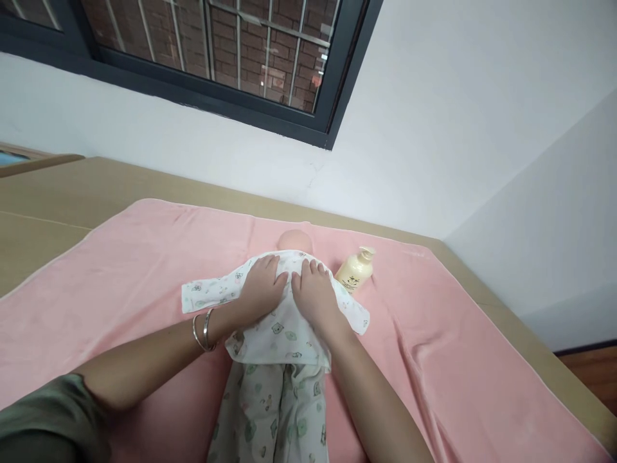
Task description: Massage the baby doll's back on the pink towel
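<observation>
A baby doll lies on a pink blanket, dressed in a white printed long-sleeved top and matching trousers. Only the rounded crown of the doll's head shows past the top's upper edge; its face is hidden. My left hand rests flat on the left side of the upper part of the top, fingers pointing away from me. Beside it, my right hand lies flat on the right side, its thumb close to the left thumb. Both hands have their fingers extended and grip nothing.
A pale yellow pump bottle lies tilted on the blanket, right of the doll's shoulder. Folds run through the blanket at the right. The tan surface beneath meets a white wall under a dark-framed window.
</observation>
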The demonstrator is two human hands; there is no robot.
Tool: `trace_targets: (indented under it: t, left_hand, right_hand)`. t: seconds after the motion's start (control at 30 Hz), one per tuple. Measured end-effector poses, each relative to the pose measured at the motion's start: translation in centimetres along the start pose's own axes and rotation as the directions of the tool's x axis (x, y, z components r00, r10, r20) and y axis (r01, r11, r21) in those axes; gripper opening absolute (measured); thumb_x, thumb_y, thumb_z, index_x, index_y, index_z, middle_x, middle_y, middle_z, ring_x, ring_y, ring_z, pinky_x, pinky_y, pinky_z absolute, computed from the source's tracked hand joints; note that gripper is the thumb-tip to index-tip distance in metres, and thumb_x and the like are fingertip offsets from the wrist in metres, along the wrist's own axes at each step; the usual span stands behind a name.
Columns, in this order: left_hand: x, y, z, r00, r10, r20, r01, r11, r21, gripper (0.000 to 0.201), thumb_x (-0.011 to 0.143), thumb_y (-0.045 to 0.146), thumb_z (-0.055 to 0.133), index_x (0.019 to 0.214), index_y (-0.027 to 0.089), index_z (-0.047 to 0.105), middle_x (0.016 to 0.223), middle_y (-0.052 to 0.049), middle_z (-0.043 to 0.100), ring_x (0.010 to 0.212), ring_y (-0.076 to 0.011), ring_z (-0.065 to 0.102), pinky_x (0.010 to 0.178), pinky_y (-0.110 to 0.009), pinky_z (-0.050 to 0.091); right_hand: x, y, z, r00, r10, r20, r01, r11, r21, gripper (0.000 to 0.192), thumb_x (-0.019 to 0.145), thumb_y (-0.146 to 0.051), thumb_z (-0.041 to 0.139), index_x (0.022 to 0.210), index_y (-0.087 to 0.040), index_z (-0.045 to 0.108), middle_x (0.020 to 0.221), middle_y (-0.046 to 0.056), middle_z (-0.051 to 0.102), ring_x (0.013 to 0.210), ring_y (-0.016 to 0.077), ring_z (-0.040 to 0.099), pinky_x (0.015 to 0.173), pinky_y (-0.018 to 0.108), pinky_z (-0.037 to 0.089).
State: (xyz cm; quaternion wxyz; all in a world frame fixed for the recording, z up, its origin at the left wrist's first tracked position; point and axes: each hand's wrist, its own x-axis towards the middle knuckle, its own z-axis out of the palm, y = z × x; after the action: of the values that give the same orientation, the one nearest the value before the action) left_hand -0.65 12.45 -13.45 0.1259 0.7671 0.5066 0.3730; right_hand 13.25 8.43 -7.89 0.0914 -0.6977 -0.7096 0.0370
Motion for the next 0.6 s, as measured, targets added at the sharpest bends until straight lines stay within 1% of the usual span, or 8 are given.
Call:
trace_targets:
  t: [0.1,0.17,0.23,0.3,0.37,0.43,0.5,0.6]
  left_hand:
    - [0.8,-0.5,-0.3,0.998,0.011,0.069,-0.014,0.999,0.043,0.047,0.097,0.035,0.038,0.127,0.007,0.061,0.129,-0.023,0.066,0.126,-0.0366,0.058,0.112,-0.056,0.043]
    - [1.0,-0.5,-0.5,0.995,0.027,0.099,-0.035,0.996,0.078,0.048,0.098,0.035,0.037,0.128,0.005,0.06,0.13,-0.024,0.065,0.126,-0.0362,0.058,0.111,-0.055,0.044]
    - [0.7,-0.2,-0.6,0.993,0.061,0.105,-0.075,0.988,0.135,0.048,0.098,0.033,0.037,0.128,0.003,0.06,0.129,-0.025,0.065,0.125,-0.0366,0.058,0.11,-0.055,0.045]
    - [-0.2,0.5,-0.5,0.991,0.11,0.077,-0.124,0.97,0.211,0.047,0.098,0.029,0.037,0.13,0.001,0.058,0.13,-0.026,0.064,0.127,-0.037,0.057,0.111,-0.055,0.044]
    - [-1.4,1.4,-0.4,0.984,0.17,0.045,-0.176,0.945,0.276,0.047,0.097,0.025,0.038,0.134,0.0,0.055,0.135,-0.027,0.06,0.132,-0.0374,0.053,0.114,-0.055,0.041]
    - [-2.5,2.3,-0.3,0.974,0.222,0.04,-0.223,0.923,0.314,0.049,0.097,0.024,0.04,0.137,0.0,0.053,0.141,-0.027,0.057,0.137,-0.0377,0.049,0.116,-0.055,0.039]
    - [-2.9,2.7,-0.4,0.968,0.245,0.055,-0.25,0.913,0.322,0.049,0.096,0.023,0.042,0.137,0.0,0.053,0.142,-0.027,0.056,0.137,-0.0379,0.048,0.116,-0.054,0.039]
    - [-1.8,2.3,-1.1,0.972,0.217,0.09,-0.233,0.93,0.284,0.044,0.094,0.023,0.043,0.131,0.003,0.057,0.136,-0.025,0.06,0.131,-0.0361,0.053,0.113,-0.052,0.042]
  right_hand:
    - [-1.4,-1.6,-0.2,1.0,-0.018,-0.001,0.018,0.997,-0.07,0.056,0.105,-0.028,0.03,0.15,0.003,0.041,0.15,0.031,0.046,0.142,0.0391,0.044,0.116,0.055,0.034]
    - [-1.7,-1.8,-0.4,0.998,-0.056,0.003,0.056,0.996,-0.072,0.053,0.105,-0.026,0.03,0.149,0.001,0.043,0.148,0.029,0.05,0.141,0.0358,0.046,0.115,0.05,0.036]
    - [-1.4,-1.2,-0.7,0.997,-0.078,0.002,0.078,0.997,-0.029,0.049,0.105,-0.027,0.031,0.145,-0.005,0.049,0.144,0.025,0.056,0.139,0.0323,0.049,0.114,0.046,0.037]
    - [-0.5,-0.2,-0.8,0.997,-0.079,0.005,0.079,0.996,0.035,0.046,0.106,-0.032,0.032,0.138,-0.008,0.056,0.141,0.022,0.059,0.137,0.0304,0.05,0.113,0.043,0.037]
    - [0.5,1.0,-0.8,0.999,-0.049,0.011,0.048,0.996,0.077,0.047,0.106,-0.038,0.033,0.131,-0.008,0.06,0.139,0.022,0.06,0.137,0.0302,0.049,0.113,0.042,0.035]
    - [1.3,1.8,-0.7,1.0,-0.017,0.02,0.015,0.996,0.087,0.05,0.106,-0.041,0.033,0.128,-0.006,0.061,0.14,0.023,0.059,0.137,0.0307,0.049,0.115,0.043,0.031]
    - [1.6,2.0,-0.5,1.0,-0.006,0.024,0.005,0.997,0.073,0.051,0.107,-0.041,0.032,0.13,-0.004,0.06,0.142,0.024,0.057,0.139,0.0316,0.047,0.117,0.044,0.028]
    - [0.8,1.0,-0.7,1.0,-0.019,0.011,0.019,1.0,0.009,0.048,0.106,-0.036,0.033,0.131,-0.004,0.059,0.142,0.024,0.057,0.138,0.0331,0.046,0.116,0.045,0.028]
